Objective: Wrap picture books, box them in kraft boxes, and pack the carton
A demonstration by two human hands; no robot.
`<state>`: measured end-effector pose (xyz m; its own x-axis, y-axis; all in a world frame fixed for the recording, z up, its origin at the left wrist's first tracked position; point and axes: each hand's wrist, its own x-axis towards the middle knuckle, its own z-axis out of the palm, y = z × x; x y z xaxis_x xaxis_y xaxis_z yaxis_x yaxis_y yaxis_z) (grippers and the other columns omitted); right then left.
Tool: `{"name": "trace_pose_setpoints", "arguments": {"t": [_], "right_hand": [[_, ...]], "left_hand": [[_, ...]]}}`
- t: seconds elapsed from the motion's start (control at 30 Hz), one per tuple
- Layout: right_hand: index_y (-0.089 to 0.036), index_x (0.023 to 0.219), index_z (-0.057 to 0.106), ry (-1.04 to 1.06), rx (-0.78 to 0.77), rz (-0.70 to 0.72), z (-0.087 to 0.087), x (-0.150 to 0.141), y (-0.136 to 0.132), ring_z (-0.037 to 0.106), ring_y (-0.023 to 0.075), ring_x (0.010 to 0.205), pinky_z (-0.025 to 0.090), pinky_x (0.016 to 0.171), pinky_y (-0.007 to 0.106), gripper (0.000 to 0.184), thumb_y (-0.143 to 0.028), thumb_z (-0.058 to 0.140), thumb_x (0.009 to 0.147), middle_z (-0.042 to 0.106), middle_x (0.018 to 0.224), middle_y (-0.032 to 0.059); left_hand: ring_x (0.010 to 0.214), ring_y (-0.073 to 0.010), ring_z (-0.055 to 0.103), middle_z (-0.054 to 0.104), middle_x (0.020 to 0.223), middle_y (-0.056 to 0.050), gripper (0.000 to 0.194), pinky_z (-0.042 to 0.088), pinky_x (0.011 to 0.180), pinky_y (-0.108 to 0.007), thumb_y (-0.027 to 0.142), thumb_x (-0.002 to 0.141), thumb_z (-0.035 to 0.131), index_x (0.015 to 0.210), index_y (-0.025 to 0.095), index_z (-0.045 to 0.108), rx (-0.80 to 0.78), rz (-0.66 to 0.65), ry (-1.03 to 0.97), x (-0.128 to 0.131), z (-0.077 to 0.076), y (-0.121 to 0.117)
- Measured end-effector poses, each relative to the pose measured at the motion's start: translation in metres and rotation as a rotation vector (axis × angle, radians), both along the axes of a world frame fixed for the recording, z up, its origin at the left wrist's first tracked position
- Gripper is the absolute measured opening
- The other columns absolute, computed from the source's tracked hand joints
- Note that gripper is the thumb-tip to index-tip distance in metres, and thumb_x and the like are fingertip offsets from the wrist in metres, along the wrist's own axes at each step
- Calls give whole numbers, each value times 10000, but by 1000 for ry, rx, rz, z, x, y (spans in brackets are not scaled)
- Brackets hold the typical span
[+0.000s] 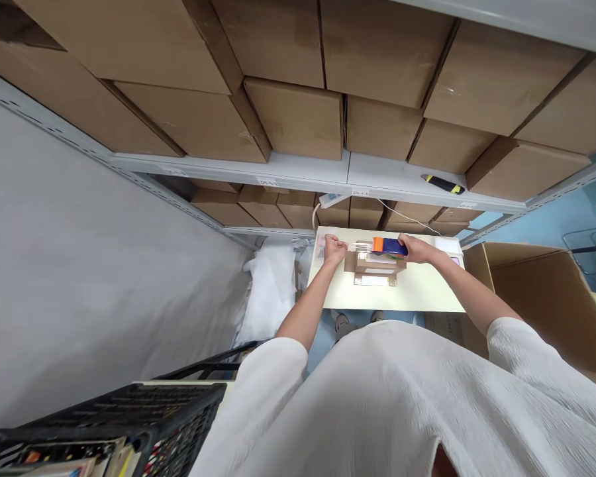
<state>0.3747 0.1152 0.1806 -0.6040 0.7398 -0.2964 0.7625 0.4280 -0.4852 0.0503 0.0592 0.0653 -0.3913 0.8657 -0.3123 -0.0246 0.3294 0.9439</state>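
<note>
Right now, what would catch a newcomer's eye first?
Probably the orange-and-blue tape dispenser in the right hand, its tape stretched over a small cardboard box to the left hand. Then the cartons lining the shelf beyond, and a black-and-yellow utility knife near its front edge.

Table (417,291): pale cream top, right of centre in frame. Small brown carton (377,265) lies on it, left of the tabletop's middle, with clear tape and white labels on its near side. White block (447,246) at the far right corner; beside it a small purple-edged item, partly hidden. Grey metal shelf (392,173) across the frame above the table: row of brown boxes (302,122); black-and-yellow utility knife (443,184) lying near the front edge, right of centre.
</note>
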Motion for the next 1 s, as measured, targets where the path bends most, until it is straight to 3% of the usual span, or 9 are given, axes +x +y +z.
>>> {"name": "trace_pose_setpoints", "arguments": {"t": [0.27, 0.63, 0.83, 1.0], "right_hand": [[-288, 1012, 459, -24, 18, -37, -5, -9, 0, 513, 245, 857, 344, 706, 336, 465, -467, 833, 802, 656, 1008, 56], [-283, 1107, 458, -141, 87, 36, -6, -15, 0, 585, 261, 927, 403, 730, 321, 390, -422, 757, 900, 675, 1079, 72], [-283, 1117, 453, -164, 104, 28, -5, -17, -5, 591, 261, 937, 405, 732, 311, 361, -340, 732, 894, 665, 1071, 65], [-276, 1137, 464, -164, 101, 14, -6, -17, -8, 597, 268, 971, 407, 745, 308, 379, -294, 732, 869, 677, 1094, 76]], "left_hand": [[840, -149, 725, 633, 745, 89, 442, 527, 909, -304, 30, 806, 700, 966, 303, 391, -56, 7, -4, 4, -15, -10], [898, -200, 721, 625, 753, 64, 360, 529, 922, -327, 49, 797, 667, 990, 283, 473, -189, -24, 27, 24, -57, -5], [994, -220, 753, 736, 893, 22, 389, 538, 1001, -352, 48, 824, 674, 1123, 269, 560, -166, -79, -16, 43, -73, -6], [1020, -272, 767, 763, 951, -38, 467, 553, 995, -387, 55, 880, 672, 1311, 211, 585, -180, -100, 28, 48, -76, -5]]}}
